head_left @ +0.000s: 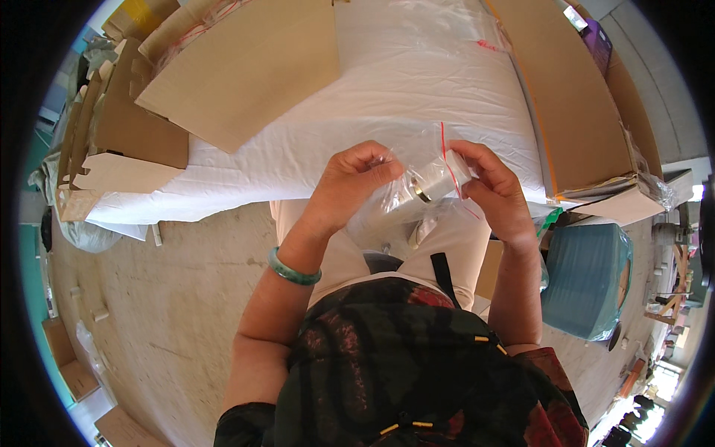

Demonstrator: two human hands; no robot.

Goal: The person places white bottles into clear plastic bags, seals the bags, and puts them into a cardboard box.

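Note:
In front of my lap, just off the near edge of the white-covered table, is a clear zip-lock bag (378,214) with a red strip along its mouth. A white cylindrical bottle (441,179) with a gold band lies tilted in it, its right end poking past the red strip. My left hand (346,182) pinches the bag's plastic between thumb and fingers. Thumb and fingers of my right hand (497,190) close around the bottle's right end at the bag's mouth. Part of that end is hidden by the fingers.
White cloth covers the table (417,82). Cardboard boxes stand at its left (253,67) and right (573,97). Loose clear plastic bags (447,30) lie at the far side. A blue wrapped bundle (585,279) stands on the floor to my right.

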